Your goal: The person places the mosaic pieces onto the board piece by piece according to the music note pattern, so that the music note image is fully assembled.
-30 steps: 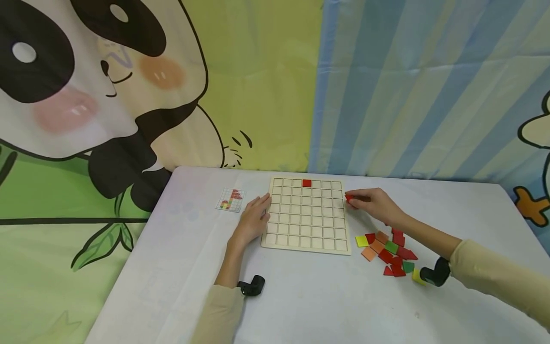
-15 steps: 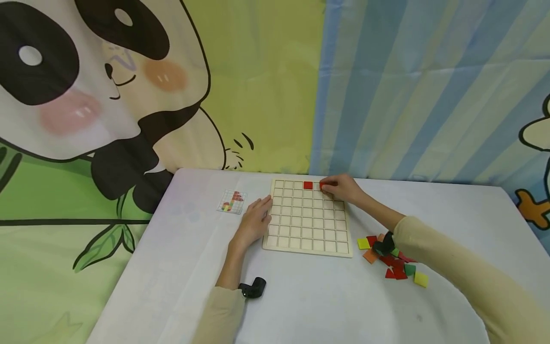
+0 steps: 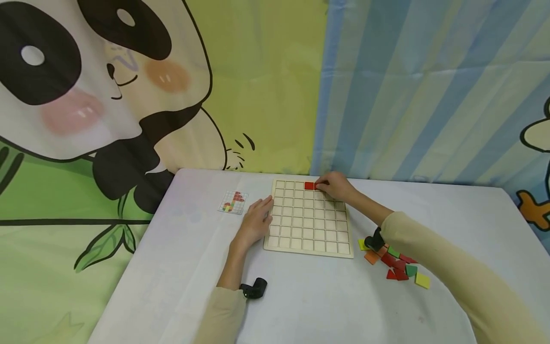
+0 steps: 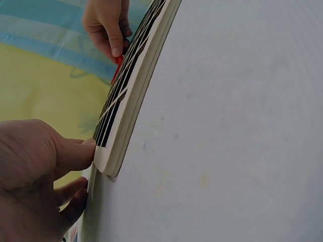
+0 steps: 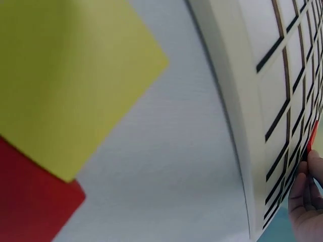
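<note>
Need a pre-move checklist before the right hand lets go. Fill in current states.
1. Left hand on the pale wooden grid board: ok, touching its left edge.
2. Right hand on the small red tile: ok, pinching it.
3. That tile beside the red square tile in the top row: ok.
4. That tile flush in its cell: cannot tell, hand covers it.
5. White printed grid card uncovered: ok.
6. Loose coloured flat tiles fully visible: not ok, black wrist camera covers some in head view.
</note>
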Available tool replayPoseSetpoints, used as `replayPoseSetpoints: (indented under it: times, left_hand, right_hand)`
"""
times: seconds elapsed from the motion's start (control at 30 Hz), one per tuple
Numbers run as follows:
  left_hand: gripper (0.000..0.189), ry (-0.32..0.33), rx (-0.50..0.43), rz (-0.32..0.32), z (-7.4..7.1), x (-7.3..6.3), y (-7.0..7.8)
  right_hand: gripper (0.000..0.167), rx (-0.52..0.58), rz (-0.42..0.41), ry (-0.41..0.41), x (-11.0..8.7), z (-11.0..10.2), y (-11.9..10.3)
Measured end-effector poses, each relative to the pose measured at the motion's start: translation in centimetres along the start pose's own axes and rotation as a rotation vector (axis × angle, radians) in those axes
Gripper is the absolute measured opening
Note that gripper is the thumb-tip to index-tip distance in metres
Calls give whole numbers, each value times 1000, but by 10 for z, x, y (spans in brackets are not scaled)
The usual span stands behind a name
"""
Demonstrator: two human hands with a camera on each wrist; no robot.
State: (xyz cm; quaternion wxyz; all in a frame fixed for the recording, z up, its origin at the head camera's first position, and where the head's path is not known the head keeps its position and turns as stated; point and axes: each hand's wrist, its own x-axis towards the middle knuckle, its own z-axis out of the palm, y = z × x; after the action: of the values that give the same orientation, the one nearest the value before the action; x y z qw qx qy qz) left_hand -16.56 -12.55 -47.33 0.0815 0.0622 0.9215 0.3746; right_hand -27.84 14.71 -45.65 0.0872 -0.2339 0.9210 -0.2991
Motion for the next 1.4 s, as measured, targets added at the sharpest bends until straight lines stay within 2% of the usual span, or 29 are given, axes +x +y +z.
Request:
replayPoseSetpoints:
  times: [0.27, 0.5, 0.63, 0.87, 1.0, 1.13, 1.27, 1.4]
  left_hand:
    - [52, -6, 1, -7, -1, -1, 2]
    - [52, -1, 2, 2, -1, -1, 2]
    - [52, -7, 17, 7, -2, 0, 2]
    - [51, 6, 13, 15, 0, -1, 2]
    - [51, -3, 11, 16, 7, -2, 3]
    - [51, -8, 22, 7, 9, -2, 4]
    - [51, -4, 41, 3, 6, 1, 3]
    - [52, -5, 41, -15, 3, 3, 1]
  right_hand:
    - [14, 10, 15, -5, 2, -2, 2]
    - [9, -13, -25, -14, 3, -3, 3]
    - [9, -31, -25, 11, 2, -1, 2]
    - [15, -128, -3, 74, -8, -2, -7]
    - [29, -119, -20, 37, -36, -19, -17]
    - [39, -102, -11, -8, -80, -42, -26]
    - [47, -125, 40, -26, -126, -60, -22]
    - [54, -137, 63, 11, -162, -76, -9]
